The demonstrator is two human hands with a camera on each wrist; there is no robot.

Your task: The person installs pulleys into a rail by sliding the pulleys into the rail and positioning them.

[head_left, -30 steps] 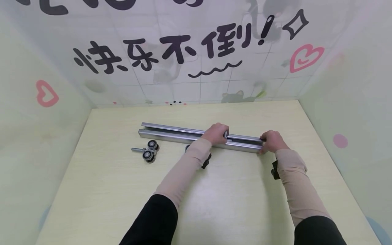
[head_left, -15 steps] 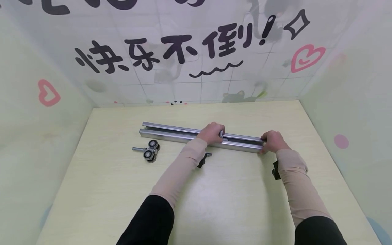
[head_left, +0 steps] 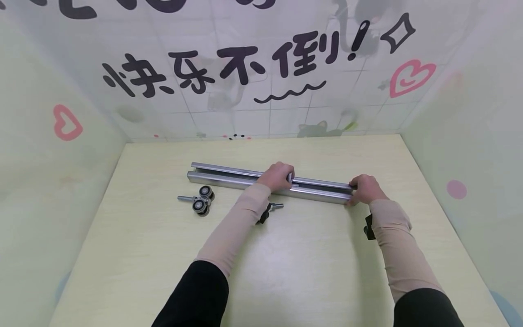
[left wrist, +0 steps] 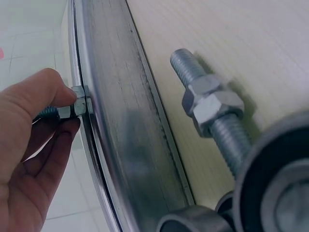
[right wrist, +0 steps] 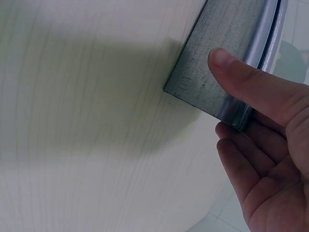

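Head view: a metal rail (head_left: 220,181) lies across the table (head_left: 163,254), slot facing up, one end at ten o'clock, the other between two and three. A person's left hand (head_left: 278,175) is over the slot at twelve; the right hand (head_left: 365,188) is at the rail's right end. At five o'clock from the left end, apart from the rail, lies a wheel set (head_left: 202,200). A second bolt (head_left: 277,206) pokes out beside the left wrist.

Left wrist view: the grip shows plainly, thumb and fingers pinching the nuts (left wrist: 81,105) of an upright bolt (left wrist: 48,113) at the slot. I judge the step to be guiding this bolt along the rail: best kept upright, held low, moved with light, even force so nothing jams. At four o'clock are wheels (left wrist: 285,193) that the sleeve (head_left: 233,227) hides from above. What sits inside the slot, I cannot tell.

Right wrist view: this grip is clamped on the rail's end, thumb on the near side, fingers around the end. Holding firm should keep the rail from swinging. Only here does the end's cut edge show up close.
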